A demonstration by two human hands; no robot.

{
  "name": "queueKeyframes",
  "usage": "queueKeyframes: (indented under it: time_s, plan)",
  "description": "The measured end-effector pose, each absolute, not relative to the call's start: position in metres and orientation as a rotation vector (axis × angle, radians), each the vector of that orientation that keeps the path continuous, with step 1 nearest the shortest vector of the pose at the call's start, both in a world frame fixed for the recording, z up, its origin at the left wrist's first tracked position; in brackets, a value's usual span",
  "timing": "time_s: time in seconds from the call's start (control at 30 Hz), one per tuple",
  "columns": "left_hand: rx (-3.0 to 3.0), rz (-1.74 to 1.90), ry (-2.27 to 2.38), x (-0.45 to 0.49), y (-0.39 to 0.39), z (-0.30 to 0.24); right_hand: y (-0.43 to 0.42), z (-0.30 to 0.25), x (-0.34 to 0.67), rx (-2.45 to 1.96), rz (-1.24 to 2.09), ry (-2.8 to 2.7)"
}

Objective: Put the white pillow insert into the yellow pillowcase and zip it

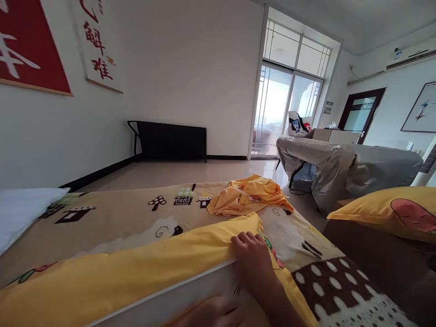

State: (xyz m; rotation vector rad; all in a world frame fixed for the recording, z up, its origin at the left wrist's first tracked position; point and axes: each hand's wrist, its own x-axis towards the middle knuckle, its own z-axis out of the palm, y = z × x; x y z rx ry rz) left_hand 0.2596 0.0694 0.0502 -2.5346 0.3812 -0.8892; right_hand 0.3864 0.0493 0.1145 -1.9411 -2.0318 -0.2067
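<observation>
A yellow pillowcase (163,252) with green and red printed patches stretches across the bed in front of me. My right hand (250,250) is closed over its edge near the far right corner, knuckles up. Along its near side lies a white, straight-edged piece (170,297) with a few thin dark marks; whether it is a pillow or part of the case I cannot tell. Low in the view, my left hand (211,312) is over this white piece, smeared by motion and cut off by the frame, its fingers unclear.
A crumpled orange cloth (250,195) lies farther back on the patterned blanket (122,213). A white pillow (27,213) is at the left edge. To the right, a yellow pillow (384,211) rests on a brown surface, with a grey-covered table (378,163) behind it.
</observation>
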Motion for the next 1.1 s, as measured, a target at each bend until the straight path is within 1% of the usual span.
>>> queueKeyframes:
  time_s: [0.13,0.2,0.27,0.4,0.47,0.53,0.63,0.73,0.83,0.9,1.0,1.1]
  plan:
    - [-2.523,-0.949,0.381,0.263,0.052,0.076,0.036,0.130,0.398,-2.104,-0.191,-1.854]
    - [-2.539,-0.964,0.260,0.265,0.043,0.090,0.026,0.136,0.401,-2.115,-0.218,-1.789]
    - [-2.586,-0.933,0.036,0.260,0.036,0.103,0.018,0.140,0.403,-2.075,-0.214,-1.763]
    - [-2.830,-0.704,-0.418,0.238,0.031,0.123,0.020,0.143,0.400,-1.980,-0.074,-1.737]
    - [-2.947,-0.551,-0.515,0.230,0.032,0.129,0.027,0.144,0.397,-1.950,-0.024,-1.694]
    - [-3.005,-0.481,-0.553,0.229,0.036,0.131,0.034,0.144,0.395,-1.872,0.021,-1.636]
    - [-3.051,-0.429,-0.550,0.236,0.041,0.134,0.044,0.137,0.400,-1.654,0.159,-1.570]
    - [-3.094,-0.344,-0.586,0.248,0.045,0.133,0.053,0.119,0.414,-1.432,0.373,-1.502]
    - [-3.120,-0.318,-0.653,0.260,0.049,0.126,0.060,0.102,0.431,-1.318,0.621,-1.474]
    - [-3.136,-0.365,-0.707,0.264,0.052,0.120,0.061,0.098,0.441,-1.271,0.689,-1.549]
    - [-3.132,-0.427,-0.789,0.269,0.054,0.115,0.056,0.105,0.450,-1.269,0.522,-1.718]
    - [-3.123,-0.421,-0.796,0.275,0.057,0.114,0.047,0.114,0.449,-1.458,0.247,-1.728]
